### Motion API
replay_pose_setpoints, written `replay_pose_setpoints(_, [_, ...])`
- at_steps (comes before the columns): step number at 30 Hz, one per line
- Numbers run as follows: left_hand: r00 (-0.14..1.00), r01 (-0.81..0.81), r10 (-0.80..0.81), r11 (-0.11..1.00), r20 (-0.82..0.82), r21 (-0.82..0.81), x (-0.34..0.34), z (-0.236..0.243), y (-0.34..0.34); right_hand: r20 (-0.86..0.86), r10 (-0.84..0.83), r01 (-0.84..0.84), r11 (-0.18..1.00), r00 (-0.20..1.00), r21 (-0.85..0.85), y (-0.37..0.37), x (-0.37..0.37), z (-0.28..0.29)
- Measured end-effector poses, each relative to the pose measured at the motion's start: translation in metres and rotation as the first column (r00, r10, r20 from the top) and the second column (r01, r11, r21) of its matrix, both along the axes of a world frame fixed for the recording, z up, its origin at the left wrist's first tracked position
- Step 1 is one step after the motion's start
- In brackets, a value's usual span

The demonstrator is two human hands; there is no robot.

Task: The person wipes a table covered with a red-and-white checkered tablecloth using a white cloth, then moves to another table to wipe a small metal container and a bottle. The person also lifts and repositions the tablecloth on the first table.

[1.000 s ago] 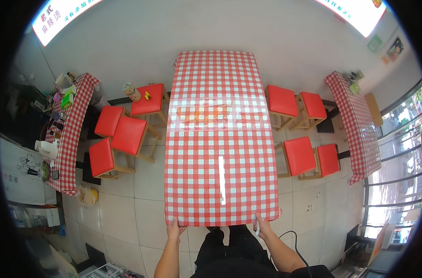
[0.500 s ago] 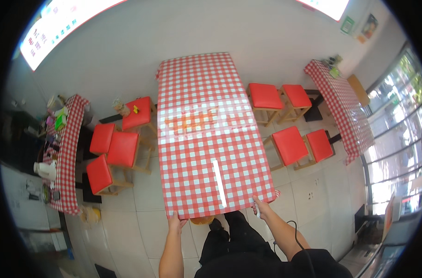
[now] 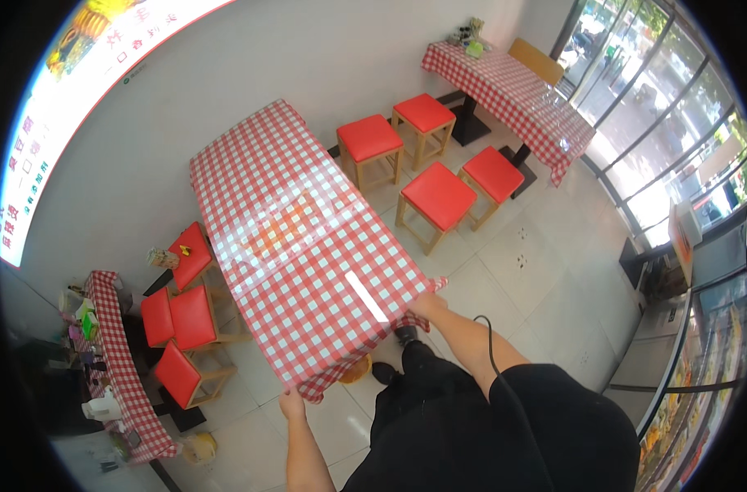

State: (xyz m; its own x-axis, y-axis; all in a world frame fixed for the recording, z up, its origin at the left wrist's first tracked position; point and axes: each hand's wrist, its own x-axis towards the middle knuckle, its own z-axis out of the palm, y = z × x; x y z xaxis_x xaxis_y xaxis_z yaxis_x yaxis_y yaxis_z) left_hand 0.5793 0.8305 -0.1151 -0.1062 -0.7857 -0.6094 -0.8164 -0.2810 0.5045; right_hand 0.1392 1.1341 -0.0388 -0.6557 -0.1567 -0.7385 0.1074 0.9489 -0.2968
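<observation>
The view is swinging round compared with the moment before: the long counter [image 3: 299, 246], which was running straight away from the person, is now lying slantwise, its far end pointing up and to the left toward the white wall [image 3: 250, 74]. The red-and-white checked cloth [image 3: 267, 189] is covering the whole counter, and both hands are still holding its near edge, so the hold seems unchanged while the head and body are turning right. The left hand [image 3: 292, 403] is pinching the near left corner of the cloth, which is hanging just off the counter edge; the right hand [image 3: 426, 305] is closed in a narrow grip on the near right corner. The cloth is lying mostly flat with a bright strip of reflected light near the right hand. On the right, four red stools [image 3: 439, 193] are standing apart from the counter, leaving open tiled floor [image 3: 537, 271] beside the person. On the left, more red stools [image 3: 181, 316] are crowding close to the counter's long side, so room there is tight
</observation>
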Motion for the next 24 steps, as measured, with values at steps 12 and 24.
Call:
replay_pose_setpoints(12, [0.938,0.333,-0.285,0.896,0.195,-0.295,-0.025,0.006,0.001,-0.45,0.058,-0.13,0.983,0.891,-0.13,0.043,-0.04,-0.037])
replay_pose_setpoints(24, [0.884,0.336,-0.166,0.875,0.437,-0.348,-0.027,0.016,-0.004,-0.355,0.176,-0.228,0.968,0.918,-0.109,0.04,-0.03,-0.024])
